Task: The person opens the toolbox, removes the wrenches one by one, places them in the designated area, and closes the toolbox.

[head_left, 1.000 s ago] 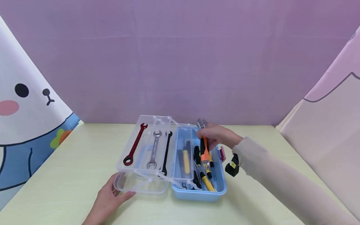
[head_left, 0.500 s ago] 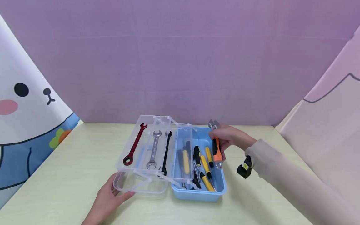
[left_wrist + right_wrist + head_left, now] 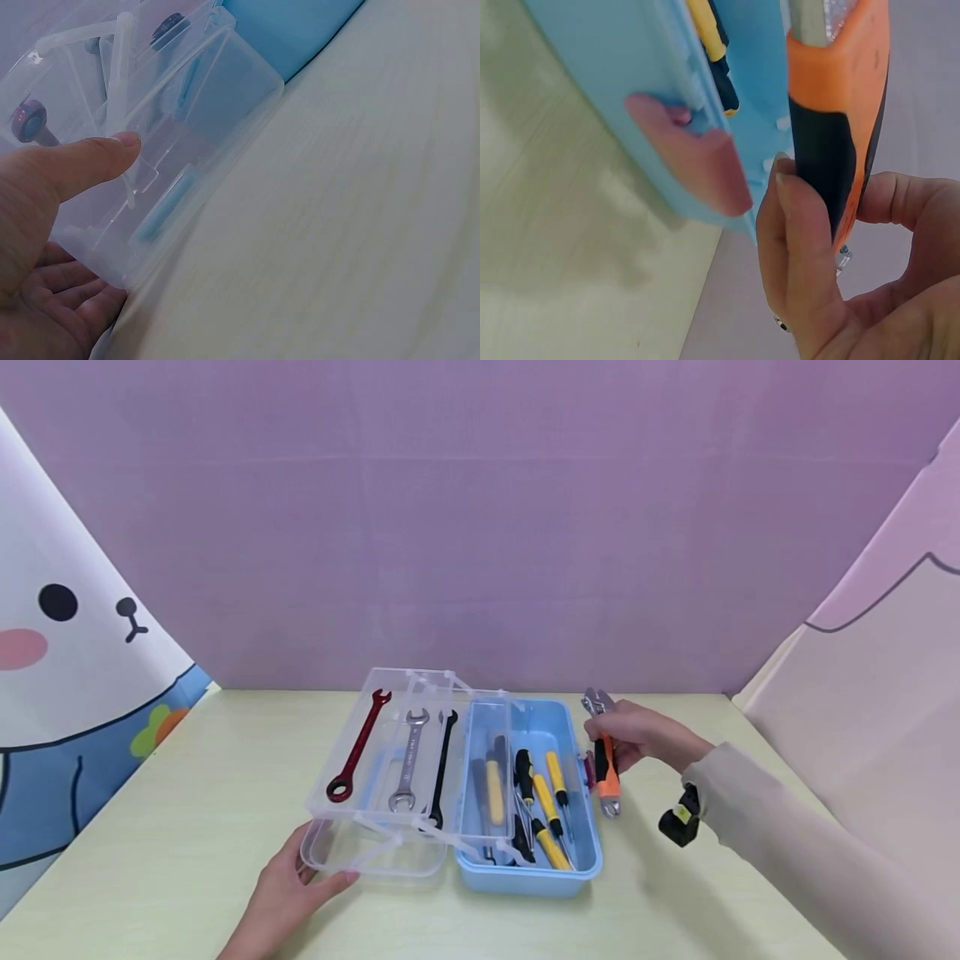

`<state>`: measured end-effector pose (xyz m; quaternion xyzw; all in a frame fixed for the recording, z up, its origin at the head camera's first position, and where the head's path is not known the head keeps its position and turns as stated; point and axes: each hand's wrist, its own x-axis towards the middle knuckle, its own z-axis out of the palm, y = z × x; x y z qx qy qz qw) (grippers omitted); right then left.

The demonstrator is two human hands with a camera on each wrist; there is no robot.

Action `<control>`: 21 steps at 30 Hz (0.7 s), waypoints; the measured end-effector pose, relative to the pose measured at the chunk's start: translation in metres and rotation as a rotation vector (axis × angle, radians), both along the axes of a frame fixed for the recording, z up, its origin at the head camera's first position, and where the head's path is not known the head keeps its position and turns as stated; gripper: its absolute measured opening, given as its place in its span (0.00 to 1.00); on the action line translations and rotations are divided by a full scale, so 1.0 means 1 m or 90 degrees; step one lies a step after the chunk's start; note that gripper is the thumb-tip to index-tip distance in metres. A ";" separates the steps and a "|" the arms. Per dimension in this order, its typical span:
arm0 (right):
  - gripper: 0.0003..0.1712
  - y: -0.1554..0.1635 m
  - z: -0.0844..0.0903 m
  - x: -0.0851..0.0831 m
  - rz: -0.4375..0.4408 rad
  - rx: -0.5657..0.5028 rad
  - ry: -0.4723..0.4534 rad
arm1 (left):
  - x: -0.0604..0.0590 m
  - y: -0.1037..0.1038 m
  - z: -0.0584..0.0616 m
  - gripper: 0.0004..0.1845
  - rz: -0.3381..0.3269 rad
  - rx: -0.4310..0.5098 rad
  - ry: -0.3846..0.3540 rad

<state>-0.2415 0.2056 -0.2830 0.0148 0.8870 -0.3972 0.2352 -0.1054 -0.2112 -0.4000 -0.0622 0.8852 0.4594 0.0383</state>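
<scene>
An open light-blue toolbox (image 3: 588, 856) sits mid-table with several yellow-and-black screwdrivers (image 3: 551, 802) inside. Its clear tray (image 3: 390, 689) is swung out to the left and carries a red wrench (image 3: 358, 747), a silver wrench (image 3: 408, 760) and a black wrench (image 3: 442, 768). My right hand (image 3: 633, 737) grips an orange-and-black adjustable wrench (image 3: 603, 760) just outside the box's right wall, beside the pink latch (image 3: 697, 157); the fingers (image 3: 802, 247) wrap its handle (image 3: 836, 127). My left hand (image 3: 288, 889) holds the near-left corner of the clear lid (image 3: 187, 172), thumb (image 3: 90, 161) on its wall.
The pale wooden table (image 3: 187, 827) meets a purple backdrop behind. Cartoon-print cloth panels hang at the left (image 3: 67, 693) and the right (image 3: 877, 693). A black wrist-worn camera (image 3: 681, 818) sits under my right sleeve.
My right hand has lifted the orange wrench out of the blue box and carried it rightward past the box's right wall. The left hand has stayed on the clear lid.
</scene>
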 end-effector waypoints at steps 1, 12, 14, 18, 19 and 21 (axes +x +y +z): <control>0.12 0.002 -0.001 0.001 0.001 0.000 0.002 | 0.000 0.000 0.000 0.51 0.001 0.000 -0.002; 0.10 0.028 -0.014 0.007 -0.003 -0.006 -0.019 | 0.000 -0.001 0.001 0.51 0.003 0.012 -0.004; 0.10 0.033 -0.018 0.008 -0.002 -0.009 -0.024 | 0.000 -0.001 0.001 0.51 0.005 0.012 -0.006; 0.09 0.041 -0.024 0.008 -0.011 -0.010 -0.027 | 0.000 -0.001 -0.001 0.51 0.001 0.005 -0.001; 0.09 0.043 -0.025 0.008 -0.012 -0.010 -0.027 | 0.000 -0.001 -0.001 0.51 0.000 0.004 0.001; 0.09 0.047 -0.028 0.010 -0.019 -0.007 -0.028 | 0.000 -0.001 -0.001 0.51 -0.003 0.004 0.004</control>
